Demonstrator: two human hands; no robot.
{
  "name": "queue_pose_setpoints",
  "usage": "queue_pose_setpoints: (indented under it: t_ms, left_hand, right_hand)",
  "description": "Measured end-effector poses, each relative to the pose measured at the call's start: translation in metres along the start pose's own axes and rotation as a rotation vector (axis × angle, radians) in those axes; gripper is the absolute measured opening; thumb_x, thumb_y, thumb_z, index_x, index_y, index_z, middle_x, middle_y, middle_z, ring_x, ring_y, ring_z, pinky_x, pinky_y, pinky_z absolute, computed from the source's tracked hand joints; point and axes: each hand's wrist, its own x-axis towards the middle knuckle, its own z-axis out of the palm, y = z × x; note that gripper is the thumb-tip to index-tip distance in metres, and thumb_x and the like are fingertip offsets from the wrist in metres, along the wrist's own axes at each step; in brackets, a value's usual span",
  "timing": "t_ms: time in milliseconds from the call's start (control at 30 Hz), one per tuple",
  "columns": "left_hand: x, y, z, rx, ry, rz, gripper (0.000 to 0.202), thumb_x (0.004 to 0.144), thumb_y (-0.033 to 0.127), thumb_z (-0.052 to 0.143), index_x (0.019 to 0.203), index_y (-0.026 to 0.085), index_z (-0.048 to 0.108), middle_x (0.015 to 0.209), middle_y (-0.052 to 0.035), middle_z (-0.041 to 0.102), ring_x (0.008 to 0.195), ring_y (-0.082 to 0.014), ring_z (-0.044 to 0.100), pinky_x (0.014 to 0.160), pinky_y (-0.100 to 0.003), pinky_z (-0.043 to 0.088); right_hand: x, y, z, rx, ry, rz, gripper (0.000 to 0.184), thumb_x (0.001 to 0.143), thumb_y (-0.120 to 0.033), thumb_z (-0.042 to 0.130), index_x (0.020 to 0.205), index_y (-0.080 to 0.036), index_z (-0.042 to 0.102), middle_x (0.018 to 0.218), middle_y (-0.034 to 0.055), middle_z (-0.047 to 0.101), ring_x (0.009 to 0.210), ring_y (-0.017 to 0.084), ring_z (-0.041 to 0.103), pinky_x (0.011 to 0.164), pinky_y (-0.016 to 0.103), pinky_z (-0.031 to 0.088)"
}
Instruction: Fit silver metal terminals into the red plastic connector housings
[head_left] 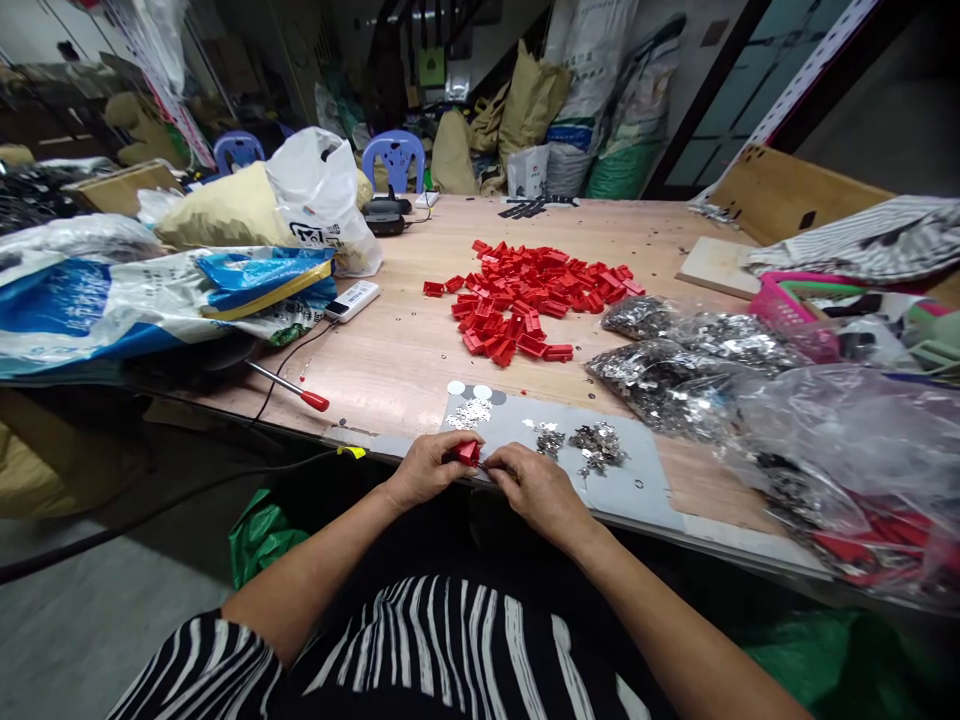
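Note:
My left hand [429, 470] is closed around a small red plastic part [469, 453] at the table's front edge. Fingertips of my right hand [536, 490] are pinched together just right of that part, on something small and dark I cannot make out. Beyond the hands, a grey mat [637, 475] carries a heap of tiny white pieces [470, 414] and two heaps of small metal pieces, a smaller one [550, 441] and a larger one [598, 447]. Farther back lies a big pile of similar red parts [536, 295].
Clear bags of metal pieces [660, 375] and a pink basket [787, 305] crowd the right side. On the left are blue-white sacks [150, 305], a white plastic bag [322, 195], a white device [352, 300] with a cable, and a red-tipped lever [313, 401] near the edge.

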Motion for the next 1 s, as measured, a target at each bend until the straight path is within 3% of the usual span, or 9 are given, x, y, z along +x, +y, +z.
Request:
queue_pose_setpoints:
  t_ms: [300, 500, 633, 700, 800, 900, 1000]
  left_hand:
    - [-0.002, -0.002, 0.006, 0.055, 0.055, 0.0, 0.034, 0.073, 0.018, 0.069, 0.107, 0.023, 0.064, 0.097, -0.001, 0.07, 0.089, -0.017, 0.064, 0.083, -0.027, 0.046]
    - [-0.004, -0.003, 0.004, -0.009, 0.052, 0.009, 0.033, 0.072, 0.017, 0.07, 0.103, 0.02, 0.063, 0.099, -0.0032, 0.068, 0.093, -0.0184, 0.062, 0.086, -0.029, 0.045]
    - [-0.004, 0.0, 0.007, -0.089, 0.106, -0.023, 0.031, 0.069, 0.017, 0.072, 0.098, 0.02, 0.063, 0.095, -0.0021, 0.066, 0.089, -0.0174, 0.06, 0.084, -0.029, 0.045]
    - [-0.004, 0.006, 0.009, -0.238, 0.174, -0.05, 0.032, 0.069, 0.019, 0.073, 0.098, 0.02, 0.062, 0.096, -0.0017, 0.064, 0.089, -0.016, 0.06, 0.084, -0.028, 0.045]
    - [-0.004, 0.021, 0.011, -0.64, 0.259, -0.136, 0.029, 0.073, 0.024, 0.072, 0.098, 0.02, 0.059, 0.097, -0.0016, 0.064, 0.092, -0.0155, 0.063, 0.087, -0.029, 0.045]
    - [-0.005, 0.033, 0.012, -1.07, 0.211, -0.28, 0.021, 0.075, 0.028, 0.071, 0.085, 0.018, 0.055, 0.085, -0.0007, 0.068, 0.09, -0.0179, 0.068, 0.093, -0.034, 0.045]
    - [-0.007, 0.038, 0.014, -1.316, 0.162, -0.381, 0.02, 0.076, 0.027, 0.071, 0.08, 0.016, 0.055, 0.082, -0.0026, 0.071, 0.089, -0.0196, 0.07, 0.095, -0.035, 0.046]
  right_hand:
    - [-0.005, -0.025, 0.002, -0.218, 0.012, 0.072, 0.017, 0.092, -0.02, 0.045, 0.095, -0.022, 0.061, 0.096, 0.0033, 0.065, 0.081, 0.016, 0.063, 0.063, 0.025, 0.04]
    - [-0.009, -0.012, 0.001, -0.104, 0.048, 0.04, 0.023, 0.093, -0.023, 0.042, 0.111, -0.025, 0.057, 0.1, 0.0042, 0.061, 0.089, 0.017, 0.061, 0.073, 0.027, 0.044]
    - [-0.013, -0.002, -0.007, 0.084, 0.123, 0.002, 0.023, 0.093, -0.023, 0.038, 0.11, -0.024, 0.053, 0.105, 0.0048, 0.061, 0.093, 0.018, 0.059, 0.08, 0.031, 0.044]
    - [-0.015, -0.001, -0.013, 0.192, 0.101, 0.005, 0.023, 0.093, -0.024, 0.037, 0.111, -0.024, 0.051, 0.097, 0.0031, 0.064, 0.086, 0.017, 0.06, 0.078, 0.031, 0.045]
    - [-0.016, -0.005, -0.022, 0.327, 0.038, -0.006, 0.032, 0.096, -0.028, 0.034, 0.126, -0.023, 0.045, 0.073, -0.0018, 0.063, 0.07, 0.015, 0.059, 0.072, 0.029, 0.044]
    - [-0.016, -0.011, -0.025, 0.379, 0.007, -0.039, 0.043, 0.097, -0.031, 0.034, 0.138, -0.023, 0.036, 0.066, -0.0038, 0.06, 0.065, 0.014, 0.057, 0.073, 0.027, 0.044]
    - [-0.015, -0.016, -0.025, 0.369, -0.004, -0.061, 0.043, 0.096, -0.033, 0.036, 0.139, -0.024, 0.039, 0.065, -0.0039, 0.059, 0.063, 0.013, 0.057, 0.07, 0.026, 0.044]
